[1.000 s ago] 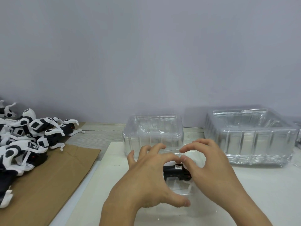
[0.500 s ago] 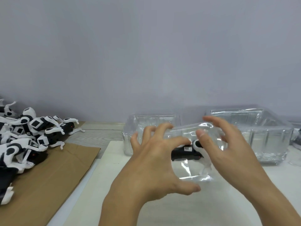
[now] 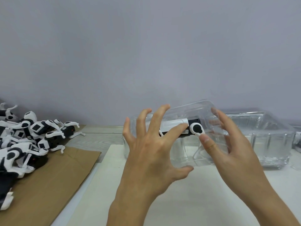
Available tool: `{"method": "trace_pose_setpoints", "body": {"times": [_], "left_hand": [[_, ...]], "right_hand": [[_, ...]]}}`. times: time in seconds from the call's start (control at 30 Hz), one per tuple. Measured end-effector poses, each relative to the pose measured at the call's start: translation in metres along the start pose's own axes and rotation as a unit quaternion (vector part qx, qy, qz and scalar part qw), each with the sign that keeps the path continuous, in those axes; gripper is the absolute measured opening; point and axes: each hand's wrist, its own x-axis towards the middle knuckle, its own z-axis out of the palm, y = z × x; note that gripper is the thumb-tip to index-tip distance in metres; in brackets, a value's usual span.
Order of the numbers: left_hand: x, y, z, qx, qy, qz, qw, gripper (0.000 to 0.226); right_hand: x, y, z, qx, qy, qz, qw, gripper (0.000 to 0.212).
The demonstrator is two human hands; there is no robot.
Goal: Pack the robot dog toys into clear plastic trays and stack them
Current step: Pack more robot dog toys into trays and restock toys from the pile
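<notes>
A: How far along does the packing look?

B: Partway, by the look of it. A clear plastic tray (image 3: 193, 134) is held up in the middle of the frame, tilted, with one black-and-white robot dog toy (image 3: 187, 130) visible through its wall. The left hand (image 3: 151, 154) has its fingers spread and curled against the tray's near side, and the right hand (image 3: 231, 149) wraps the other side, thumb in front and fingers behind. So both grips are wide, each holding the tray.

A: Is it lifted, or resting on the worktop (image 3: 187, 201)?

B: It appears lifted clear of the white surface, though the lower edge is partly hidden by the hands.

A: And the stack?

B: At the right of the frame stands a stack of clear trays (image 3: 263, 137). Whether they hold toys cannot be told; the plastic glares too much. Another clear tray (image 3: 128, 144) seems to sit behind the left hand, mostly hidden.

A: What is left, then?

B: Plenty. A pile of unpacked robot dog toys (image 3: 27, 141) lies at the left edge, on brown cardboard (image 3: 53, 181). The judgement is that this tray still needs setting down or stacking, and the pile has hardly been worked through.
</notes>
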Motion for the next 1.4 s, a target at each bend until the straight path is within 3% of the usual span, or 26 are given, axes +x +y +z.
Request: {"method": "trace_pose_setpoints", "body": {"times": [0.47, 0.6, 0.7, 0.83, 0.97, 1.07, 1.17, 1.23, 1.3, 1.4], "left_hand": [[-0.002, -0.005, 0.004, -0.034, 0.005, 0.003, 0.999, 0.084], [-0.004, -0.006, 0.002, -0.117, 0.031, -0.047, 0.992, 0.08], [-0.004, -0.009, 0.002, -0.226, 0.08, -0.099, 0.966, 0.079], [-0.002, -0.016, 0.0, -0.388, 0.144, -0.185, 0.891, 0.073], [0.0, -0.018, -0.002, -0.577, 0.138, -0.197, 0.78, 0.059], [-0.001, -0.018, -0.004, -0.662, 0.143, -0.278, 0.681, 0.043], [-0.006, -0.024, -0.005, -0.725, 0.147, -0.371, 0.561, 0.056], [-0.009, -0.027, -0.003, -0.764, 0.14, -0.389, 0.496, 0.07], [-0.01, -0.029, -0.001, -0.797, 0.125, -0.377, 0.455, 0.079], [-0.01, -0.029, 0.0, -0.812, 0.119, -0.374, 0.431, 0.074]], "right_hand": [[-0.001, 0.005, 0.001, 0.014, 0.008, -0.008, 1.0, 0.063], [0.0, 0.001, -0.002, 0.101, 0.034, -0.003, 0.994, 0.046], [0.001, 0.001, -0.005, 0.183, 0.069, -0.003, 0.981, 0.052], [0.002, 0.0, -0.006, 0.196, 0.098, 0.011, 0.976, 0.044], [0.0, -0.004, 0.0, 0.145, 0.106, 0.01, 0.984, 0.028], [-0.002, -0.007, 0.006, 0.119, 0.093, -0.013, 0.988, 0.027], [-0.005, -0.012, 0.014, 0.09, 0.075, -0.041, 0.992, 0.026], [-0.007, -0.017, 0.02, 0.072, 0.061, -0.069, 0.993, 0.026], [-0.009, -0.022, 0.026, 0.057, 0.05, -0.093, 0.993, 0.018], [-0.011, -0.027, 0.031, 0.033, 0.038, -0.128, 0.991, 0.018]]}}
